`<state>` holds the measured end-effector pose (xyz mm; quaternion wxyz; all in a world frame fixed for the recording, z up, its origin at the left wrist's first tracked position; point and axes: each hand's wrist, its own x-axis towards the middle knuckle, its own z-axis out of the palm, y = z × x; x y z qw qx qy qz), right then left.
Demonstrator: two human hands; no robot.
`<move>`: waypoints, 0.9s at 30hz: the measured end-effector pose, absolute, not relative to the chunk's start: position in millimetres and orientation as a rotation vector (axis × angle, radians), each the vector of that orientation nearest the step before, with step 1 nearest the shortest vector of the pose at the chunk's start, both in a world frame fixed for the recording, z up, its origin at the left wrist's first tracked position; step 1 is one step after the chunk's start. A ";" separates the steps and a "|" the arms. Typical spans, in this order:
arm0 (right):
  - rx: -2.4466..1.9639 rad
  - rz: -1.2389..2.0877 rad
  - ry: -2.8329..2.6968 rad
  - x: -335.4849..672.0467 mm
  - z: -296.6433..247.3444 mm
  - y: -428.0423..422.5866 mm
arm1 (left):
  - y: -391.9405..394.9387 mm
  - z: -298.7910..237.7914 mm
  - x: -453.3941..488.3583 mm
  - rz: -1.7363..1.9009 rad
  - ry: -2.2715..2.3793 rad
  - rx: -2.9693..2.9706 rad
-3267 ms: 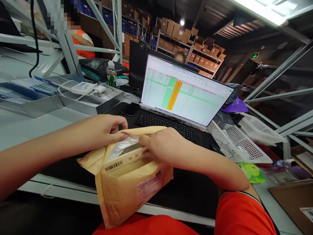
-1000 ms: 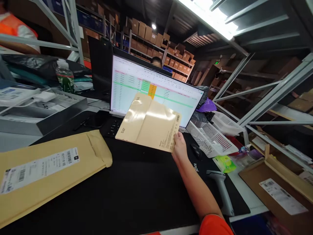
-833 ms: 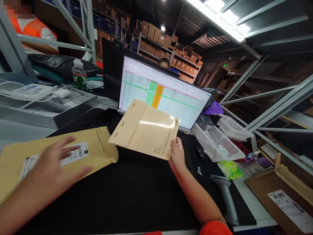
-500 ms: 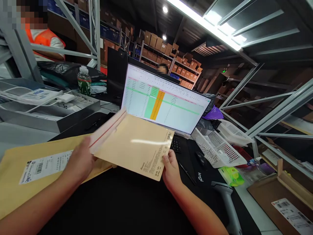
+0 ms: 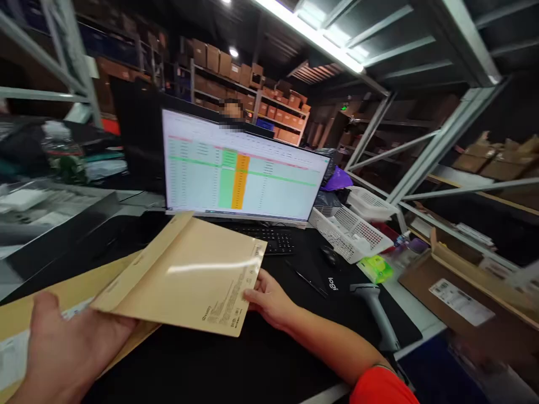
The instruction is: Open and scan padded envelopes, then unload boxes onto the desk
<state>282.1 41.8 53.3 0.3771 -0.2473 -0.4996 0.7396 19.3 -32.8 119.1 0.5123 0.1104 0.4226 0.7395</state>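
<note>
A flat tan cardboard packet (image 5: pixel 189 269) with a glossy face, small print and a barcode is held up over the black desk mat. Its right edge is pinched by my right hand (image 5: pixel 265 297), thumb on top. My left hand (image 5: pixel 80 342) lies palm up at the packet's lower left corner, thumb spread away and fingers partly hidden beneath it. Along the packet's left side runs a folded flap (image 5: pixel 145 261). A large yellow padded envelope (image 5: pixel 113 275) with a white label lies below the packet and my left hand.
A monitor (image 5: pixel 278 191) showing a spreadsheet stands behind the keyboard (image 5: pixel 280 242). To the right are a mouse (image 5: pixel 329 256), a pen (image 5: pixel 309 280), a barcode scanner (image 5: pixel 379 317), white baskets (image 5: pixel 337 238) and a cardboard box (image 5: pixel 484 325). A grey tray (image 5: pixel 54 224) sits left. Another person's head shows behind the monitor.
The view has swung right. My left hand has let go of the white, red-lined edge and turned palm up under the packet; that edge no longer shows. My right hand keeps its grip.
</note>
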 end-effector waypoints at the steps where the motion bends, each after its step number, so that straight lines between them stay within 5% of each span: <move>1: -0.640 1.899 -1.291 282.7 50.5 40.1 | -33.4 115.7 22.6 1.741 1.008 0.307; 7: -0.697 1.990 -1.866 311.6 53.6 39.0 | -41.3 76.4 58.7 1.433 1.154 0.427; 9: -0.966 1.534 -2.267 339.5 66.8 54.5 | -41.4 65.8 62.8 1.364 1.210 0.376; 11: -1.411 0.673 -2.215 372.7 79.9 76.2 | -38.4 60.1 59.6 1.348 1.226 0.297; 13: -1.576 0.355 -2.047 404.0 87.0 97.8 | -34.1 60.0 53.0 1.348 1.230 0.209; 21: -1.738 -0.040 -1.831 469.4 55.5 135.1 | -29.1 91.5 37.3 1.428 1.240 0.080; 27: -2.107 -0.376 -1.491 562.2 48.4 47.4 | -24.6 92.7 26.8 1.508 1.227 0.074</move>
